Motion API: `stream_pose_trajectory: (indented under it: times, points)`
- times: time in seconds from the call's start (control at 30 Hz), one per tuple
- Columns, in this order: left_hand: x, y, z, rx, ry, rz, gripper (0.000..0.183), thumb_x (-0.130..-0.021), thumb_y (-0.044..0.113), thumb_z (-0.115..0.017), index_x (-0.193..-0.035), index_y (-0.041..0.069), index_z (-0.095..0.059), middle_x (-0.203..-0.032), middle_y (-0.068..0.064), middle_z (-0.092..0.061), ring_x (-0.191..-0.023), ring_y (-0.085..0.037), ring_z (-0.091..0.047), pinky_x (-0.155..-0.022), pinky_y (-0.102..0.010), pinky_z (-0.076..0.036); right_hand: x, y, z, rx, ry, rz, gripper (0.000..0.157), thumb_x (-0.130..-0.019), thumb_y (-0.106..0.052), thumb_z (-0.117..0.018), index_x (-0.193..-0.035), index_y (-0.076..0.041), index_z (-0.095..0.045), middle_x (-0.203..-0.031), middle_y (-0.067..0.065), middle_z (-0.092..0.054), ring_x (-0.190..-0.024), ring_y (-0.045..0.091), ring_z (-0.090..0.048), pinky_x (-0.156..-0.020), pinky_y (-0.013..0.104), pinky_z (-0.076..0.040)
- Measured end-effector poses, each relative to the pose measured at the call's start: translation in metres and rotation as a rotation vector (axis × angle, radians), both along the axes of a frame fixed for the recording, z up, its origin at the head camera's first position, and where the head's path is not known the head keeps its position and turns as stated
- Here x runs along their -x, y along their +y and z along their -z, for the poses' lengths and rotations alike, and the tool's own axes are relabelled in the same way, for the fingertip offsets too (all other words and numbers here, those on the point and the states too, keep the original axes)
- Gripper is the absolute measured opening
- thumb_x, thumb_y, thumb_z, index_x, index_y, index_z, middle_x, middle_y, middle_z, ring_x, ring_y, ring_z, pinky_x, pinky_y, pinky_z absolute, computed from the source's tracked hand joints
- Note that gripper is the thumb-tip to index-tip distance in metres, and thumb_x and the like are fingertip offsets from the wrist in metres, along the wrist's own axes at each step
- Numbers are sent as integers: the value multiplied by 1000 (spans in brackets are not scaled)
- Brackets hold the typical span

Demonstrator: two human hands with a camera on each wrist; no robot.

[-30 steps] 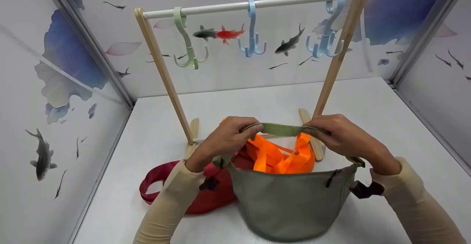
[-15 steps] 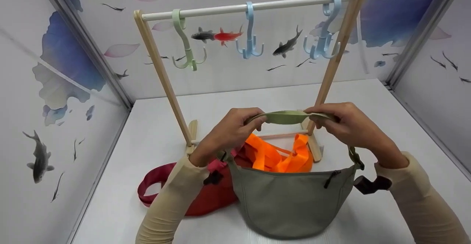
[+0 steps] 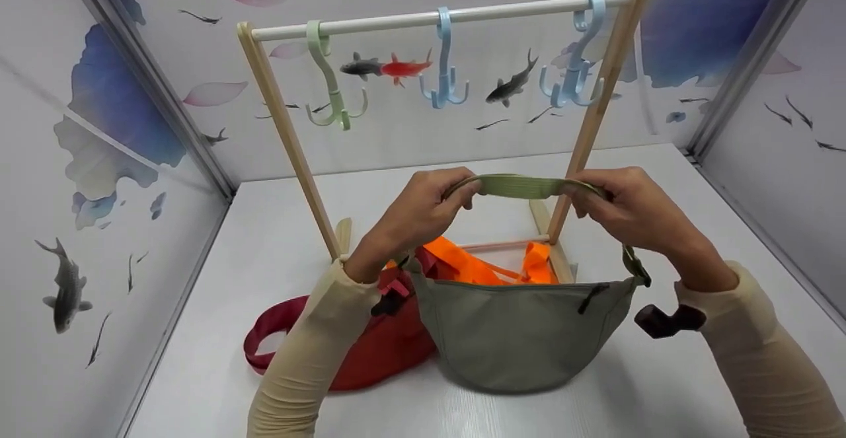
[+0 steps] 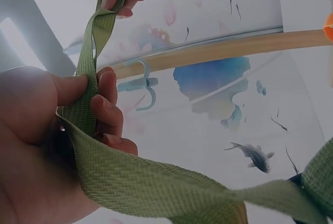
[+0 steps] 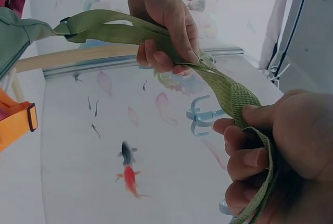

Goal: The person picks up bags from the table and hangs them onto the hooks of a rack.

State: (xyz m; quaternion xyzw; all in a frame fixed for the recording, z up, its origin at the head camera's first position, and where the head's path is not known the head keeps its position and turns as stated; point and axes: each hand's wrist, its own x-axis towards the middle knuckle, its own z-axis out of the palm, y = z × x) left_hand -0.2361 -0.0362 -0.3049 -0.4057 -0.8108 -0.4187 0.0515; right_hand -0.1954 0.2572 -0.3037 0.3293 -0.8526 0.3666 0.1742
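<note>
A grey-green waist bag hangs upright by its green webbing strap in the head view. My left hand pinches the strap left of its middle, thumb against curled fingers. On the other side my right hand grips the same strap, and a short flat stretch spans between the two. In the left wrist view the strap runs through the left hand and twists down toward the bag. The right wrist view shows the right hand curled round the strap.
A wooden rack with a white rail stands behind the bag. From it hang a green hook and two blue hooks. A red bag lies at left, and an orange bag shows behind the grey-green one.
Both hands have risen with the strap, lifting the grey-green bag up and away from the front of the table. The red bag stays put; the head view has shifted slightly.
</note>
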Motion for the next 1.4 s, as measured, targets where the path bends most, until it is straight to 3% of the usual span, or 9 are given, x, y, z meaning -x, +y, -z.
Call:
stream_pose_trajectory:
  times: [0.23, 0.43, 0.73, 0.97, 1.1, 1.4]
  points:
    - [4, 7, -7, 18, 84, -45, 24, -104, 21, -51, -100, 7, -69, -83, -7, -66, -66, -13, -50, -65, -25, -40, 0, 0, -8, 32, 3, 85, 20, -98, -1, -58, -89, -11, -73, -62, -7, -57, -48, 8, -47, -47, 20, -38]
    - [6, 14, -10, 7, 100, -86, 24, -105, 23, -51, -101, 7, -69, -84, -4, -66, -64, -13, -49, -62, -25, -39, 1, -3, -14, 60, 23, 171, 15, -99, -6, -59, -93, -7, -74, -68, -6, -63, -53, 10, -56, -49, 21, -40]
    - [11, 23, -15, -28, 113, -114, 23, -105, 20, -51, -102, 5, -68, -87, -6, -67, -63, -15, -48, -61, -24, -39, 4, -5, -25, 103, 65, 249, 22, -98, -14, -62, -80, -9, -73, -58, -8, -60, -48, 8, -54, -45, 20, -38]
    - [16, 26, -19, -41, 123, -133, 23, -105, 19, -50, -105, 3, -67, -88, -8, -66, -70, -17, -51, -64, -23, -40, 8, -5, -32, 91, 102, 304, 29, -99, -18, -61, -73, -7, -71, -55, -4, -54, -45, 8, -41, -45, 22, -32]
    - [19, 29, -25, -40, 141, -140, 24, -105, 19, -48, -102, 3, -66, -87, -9, -65, -68, -18, -50, -64, -24, -38, 12, -5, -37, 82, 114, 328, 32, -99, -21, -61, -73, -6, -71, -57, -4, -55, -46, 9, -39, -46, 23, -31]
    - [27, 34, -36, -32, 201, -229, 24, -105, 19, -48, -101, 4, -65, -85, -7, -62, -71, -17, -51, -66, -24, -38, 21, -8, -47, 93, 160, 372, 34, -99, -26, -61, -77, -3, -74, -53, -2, -54, -44, 8, -39, -46, 21, -31]
